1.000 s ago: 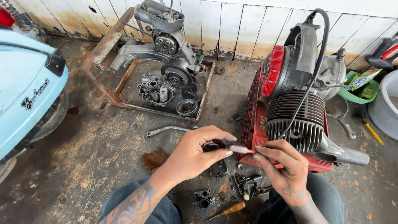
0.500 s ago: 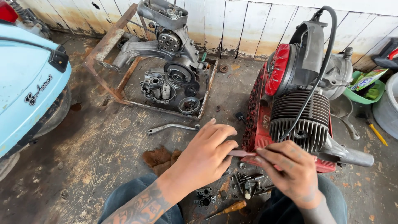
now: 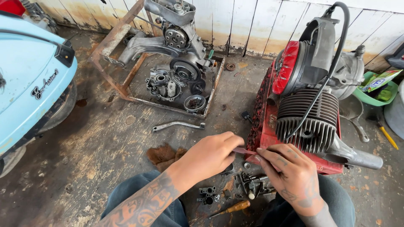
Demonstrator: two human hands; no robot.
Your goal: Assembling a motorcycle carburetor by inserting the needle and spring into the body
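Both hands, left hand (image 3: 210, 157) and right hand (image 3: 290, 176), pinch a thin reddish flat strip (image 3: 244, 150) in their fingers, just before the red finned engine (image 3: 307, 122). It looks light and bendable; best gripped at its ends.

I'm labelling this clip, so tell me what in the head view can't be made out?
- Thin part between left hand and right hand: fingers cover most of it.
- Small parts on the floor: too small, partly under the hands.
- Blue scooter: cut off by the left edge.

Engine (image 3: 311, 101) on crate (image 3: 269, 134) at right, tray w/ parts (image 3: 168, 105) behind-left, wrench (image 3: 176, 125) between.
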